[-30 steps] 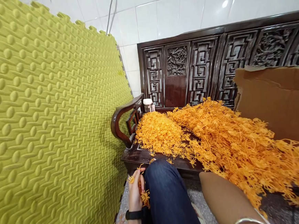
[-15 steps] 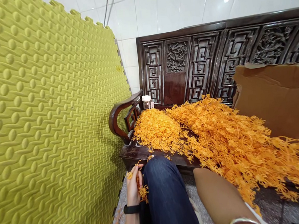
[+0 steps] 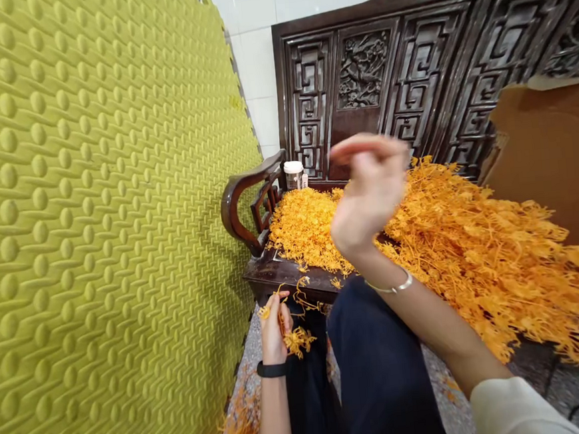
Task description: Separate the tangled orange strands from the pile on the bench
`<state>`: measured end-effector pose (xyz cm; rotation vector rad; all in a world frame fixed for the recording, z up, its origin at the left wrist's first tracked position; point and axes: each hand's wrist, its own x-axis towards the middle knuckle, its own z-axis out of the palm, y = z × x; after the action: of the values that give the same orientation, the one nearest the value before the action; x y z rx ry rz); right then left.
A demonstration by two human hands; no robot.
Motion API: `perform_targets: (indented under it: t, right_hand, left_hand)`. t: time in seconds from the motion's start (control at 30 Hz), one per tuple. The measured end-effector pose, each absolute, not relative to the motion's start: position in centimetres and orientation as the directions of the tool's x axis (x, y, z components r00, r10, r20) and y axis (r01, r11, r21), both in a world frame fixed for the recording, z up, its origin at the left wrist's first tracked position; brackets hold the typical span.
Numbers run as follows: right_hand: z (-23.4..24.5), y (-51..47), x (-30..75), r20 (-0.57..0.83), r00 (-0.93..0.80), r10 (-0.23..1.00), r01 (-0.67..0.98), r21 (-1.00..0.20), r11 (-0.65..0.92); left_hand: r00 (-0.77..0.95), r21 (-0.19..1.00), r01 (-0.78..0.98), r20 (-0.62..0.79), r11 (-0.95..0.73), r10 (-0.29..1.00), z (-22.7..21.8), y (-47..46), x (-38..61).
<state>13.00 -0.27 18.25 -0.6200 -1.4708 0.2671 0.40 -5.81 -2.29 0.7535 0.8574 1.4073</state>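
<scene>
Low at the centre, my left hand (image 3: 277,328), with a black band on its wrist, is closed around thin orange plastic flower stems. One spidery orange flower cluster (image 3: 299,341) sticks out below its fingers, and a smaller one shows at the thumb side. My right hand (image 3: 370,194), with a silver bangle on its wrist, is raised over the bench in front of the orange flowers. Motion blurs its fingers, so whether it holds anything cannot be made out. Behind it lie a compact heap of orange pieces (image 3: 305,226) and a larger tangled pile of orange flower stems (image 3: 478,255).
The heaps rest on a dark carved wooden bench (image 3: 362,117) with a curved armrest (image 3: 231,211). A lidded cup (image 3: 293,174) stands in its corner. Brown cardboard (image 3: 550,163) leans at right. A yellow-green foam mat (image 3: 108,211) stands at left; orange scraps (image 3: 240,421) litter the floor.
My right arm has swung up from the lower right, bringing its hand into view over the bench. My left hand keeps hold of the orange stems. The view has tilted down and shifted.
</scene>
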Motion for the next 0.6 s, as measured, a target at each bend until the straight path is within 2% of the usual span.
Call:
perform_targets:
  t: [0.07, 0.13, 0.23, 0.33, 0.43, 0.53, 0.6]
  right_hand:
    - [16.4, 1.6, 12.1, 0.791, -0.097, 0.604, 0.172, -0.585, 0.793]
    - [13.9, 3.1, 11.5, 0.588, -0.474, 0.655, 0.206, -0.650, 0.732]
    - [10.3, 3.6, 11.4, 0.303, -0.728, 0.615, 0.287, -0.680, 0.675]
    - [8.0, 2.2, 11.8, 0.129, -0.851, 0.509, 0.294, -0.687, 0.665]
    - [7.1, 0.9, 11.9, 0.080, -0.886, 0.457, 0.328, -0.590, 0.738]
    - [6.8, 0.9, 11.8, 0.051, -0.883, 0.467, 0.367, -0.544, 0.754]
    - [6.6, 1.5, 11.6, 0.075, -0.839, 0.538, 0.382, -0.623, 0.682]
  left_hand:
    - [-0.025, 0.850, -0.526, -0.045, 0.025, 0.999, -2.0, -5.9, 0.3]
    - [-0.019, 0.847, -0.531, -0.048, 0.031, 0.999, -1.7, -6.1, 0.2]
    - [0.008, 0.862, -0.499, -0.097, 0.088, 0.995, -1.6, -6.2, 0.0]
    - [0.072, 0.884, -0.445, -0.124, 0.143, 0.990, -1.7, -6.3, 0.2]
    - [0.069, 0.911, -0.396, -0.097, 0.116, 0.993, -2.1, -6.3, 0.9]
    - [0.034, 0.930, -0.349, -0.113, 0.118, 0.993, -2.4, -6.2, 1.6]
    - [0.022, 0.915, -0.381, -0.135, 0.133, 0.991, -2.2, -6.1, 2.0]
